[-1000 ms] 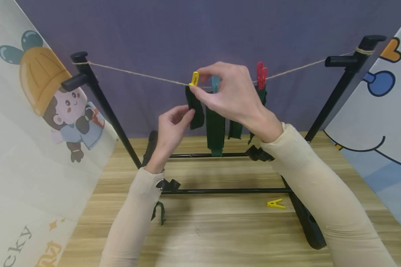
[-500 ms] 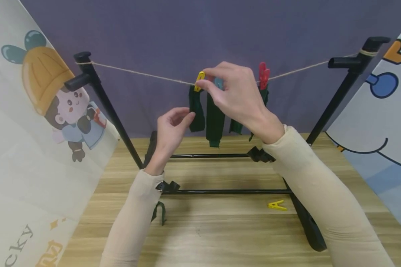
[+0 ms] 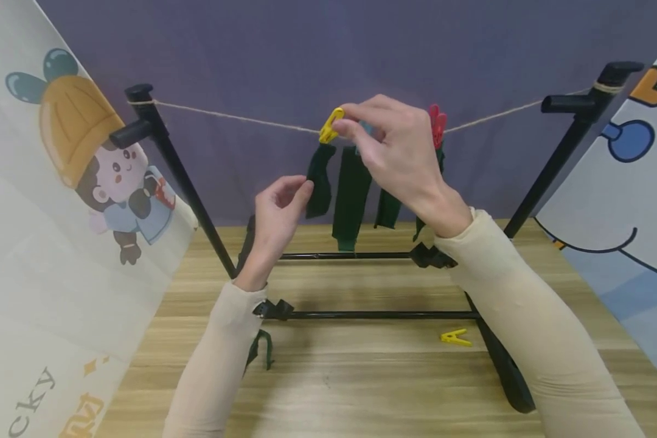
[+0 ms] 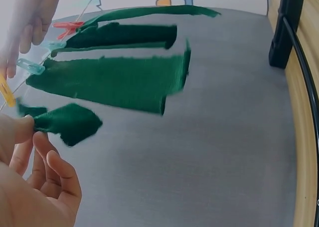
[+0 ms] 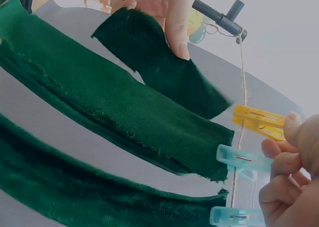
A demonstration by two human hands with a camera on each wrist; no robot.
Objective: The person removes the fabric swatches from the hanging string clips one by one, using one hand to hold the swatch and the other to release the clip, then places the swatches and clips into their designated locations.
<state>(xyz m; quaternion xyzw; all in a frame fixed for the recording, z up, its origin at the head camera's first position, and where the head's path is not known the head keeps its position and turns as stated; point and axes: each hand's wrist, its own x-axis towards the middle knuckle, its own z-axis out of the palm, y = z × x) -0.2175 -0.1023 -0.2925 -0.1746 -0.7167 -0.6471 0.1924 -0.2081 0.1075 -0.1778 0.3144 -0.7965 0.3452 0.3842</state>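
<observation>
My right hand point(image 3: 402, 146) pinches a yellow clothespin point(image 3: 331, 126) between thumb and index finger, its tip at the string point(image 3: 235, 118). Just below that tip is the upper end of a short dark green cloth strip point(image 3: 320, 182); a small gap separates them in the right wrist view. Lower on the left, my left hand point(image 3: 279, 213) pinches this strip point(image 4: 70, 122) by its side edge between thumb and fingers. Beside it hangs a longer green strip point(image 5: 114, 97), held on the string by a light blue clothespin point(image 5: 244, 158).
More green strips hang to the right, with a red clothespin point(image 3: 437, 126) at the far one. Black posts point(image 3: 180, 182) and crossbars point(image 3: 372, 315) form the rack. A yellow clothespin point(image 3: 455, 337) and a green scrap point(image 3: 267, 350) lie on the wooden table point(image 3: 361, 377).
My right hand has moved up and right with the yellow clothespin, which overlapped the strip's top before and now sits above it. My left hand stays near the same place, still pinching the strip.
</observation>
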